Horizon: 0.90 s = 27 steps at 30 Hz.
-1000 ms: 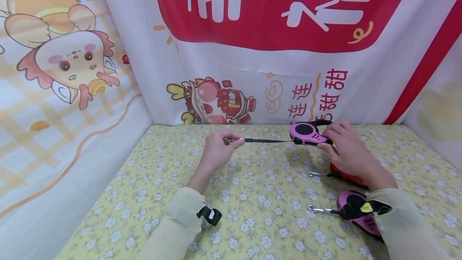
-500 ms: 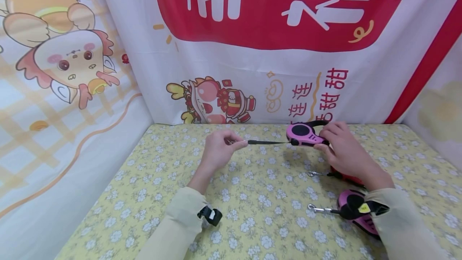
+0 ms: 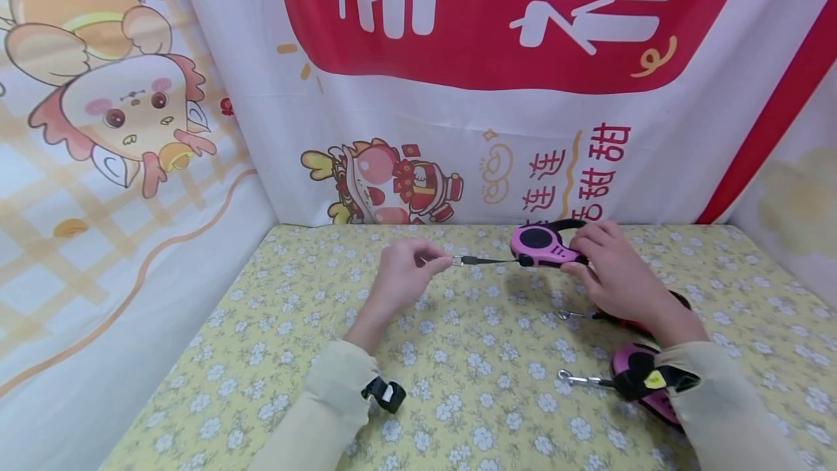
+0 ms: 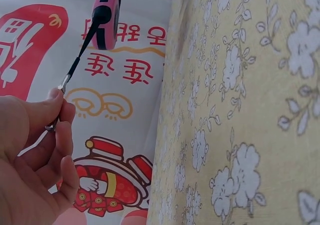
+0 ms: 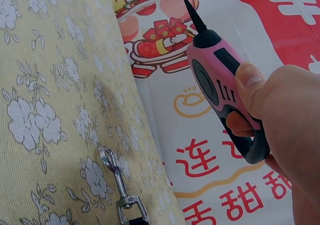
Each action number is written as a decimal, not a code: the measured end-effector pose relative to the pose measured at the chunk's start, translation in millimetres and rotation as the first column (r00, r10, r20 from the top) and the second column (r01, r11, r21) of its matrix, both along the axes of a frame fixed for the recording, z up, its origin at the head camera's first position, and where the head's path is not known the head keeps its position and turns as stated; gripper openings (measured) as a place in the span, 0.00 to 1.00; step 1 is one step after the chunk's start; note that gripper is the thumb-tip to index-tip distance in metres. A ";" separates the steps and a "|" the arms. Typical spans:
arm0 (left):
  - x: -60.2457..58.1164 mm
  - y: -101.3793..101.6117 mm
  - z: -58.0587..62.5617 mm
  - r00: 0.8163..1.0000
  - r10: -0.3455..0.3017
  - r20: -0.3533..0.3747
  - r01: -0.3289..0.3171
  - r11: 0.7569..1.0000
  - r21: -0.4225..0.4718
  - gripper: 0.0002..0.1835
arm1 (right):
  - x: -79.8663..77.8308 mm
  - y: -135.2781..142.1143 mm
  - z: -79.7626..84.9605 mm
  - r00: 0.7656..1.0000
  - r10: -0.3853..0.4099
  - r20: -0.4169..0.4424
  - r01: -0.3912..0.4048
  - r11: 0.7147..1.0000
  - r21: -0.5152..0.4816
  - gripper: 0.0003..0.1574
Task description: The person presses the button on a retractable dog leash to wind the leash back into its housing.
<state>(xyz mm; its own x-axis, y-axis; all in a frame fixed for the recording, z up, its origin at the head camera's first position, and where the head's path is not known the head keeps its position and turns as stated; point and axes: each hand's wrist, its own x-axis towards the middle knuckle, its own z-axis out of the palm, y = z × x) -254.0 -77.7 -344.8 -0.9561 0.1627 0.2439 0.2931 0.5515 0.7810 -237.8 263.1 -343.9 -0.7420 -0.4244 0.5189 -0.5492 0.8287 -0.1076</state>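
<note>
My right hand (image 3: 615,267) grips the handle of a pink and black retractable dog leash (image 3: 556,256), held above the far part of the table. In the right wrist view the thumb lies along the casing of the leash (image 5: 227,80). A short black strap (image 3: 490,261) runs from its nozzle leftward to a metal snap hook (image 3: 457,260). My left hand (image 3: 402,271) pinches this hook between thumb and forefinger. In the left wrist view the hook (image 4: 65,82) sticks out past the thumb, partly hidden by the fingers, and the strap stands taut.
A second pink leash (image 3: 625,356) lies on the flowered tablecloth (image 3: 484,384) at right, partly under my right sleeve; its snap hook (image 3: 578,380) points left. Behind it a red and black leash (image 3: 644,326) is mostly hidden by my forearm. A printed curtain (image 3: 405,107) hangs behind the table.
My right hand has moved a little left with the pink leash, and my left hand slightly right. The strap between them has become shorter, and more of the hook shows beyond the left fingertips.
</note>
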 end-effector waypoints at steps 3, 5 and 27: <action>0.7 1.5 -0.1 1.000 -0.002 0.000 0.002 1.000 0.006 0.05 | -0.2 -2.7 -0.2 0.999 0.030 -0.026 -0.030 1.000 -0.008 0.13; 1.7 2.7 0.5 1.000 -0.001 -0.001 0.001 1.000 0.012 0.06 | -0.4 -3.9 -0.5 0.998 0.048 -0.044 -0.048 0.999 -0.006 0.13; 12.4 19.9 0.9 0.998 -0.055 -0.005 0.055 0.998 0.014 0.03 | 6.7 -23.6 3.1 0.998 0.059 0.017 -0.059 0.998 -0.033 0.13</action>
<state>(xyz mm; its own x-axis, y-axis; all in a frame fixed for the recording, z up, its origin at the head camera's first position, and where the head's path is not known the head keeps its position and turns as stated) -241.6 -57.7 -343.9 -0.9447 0.2116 0.2506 0.3261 0.5236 0.7871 -231.1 239.6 -340.8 -0.7254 -0.4510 0.5200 -0.5948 0.7909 -0.1437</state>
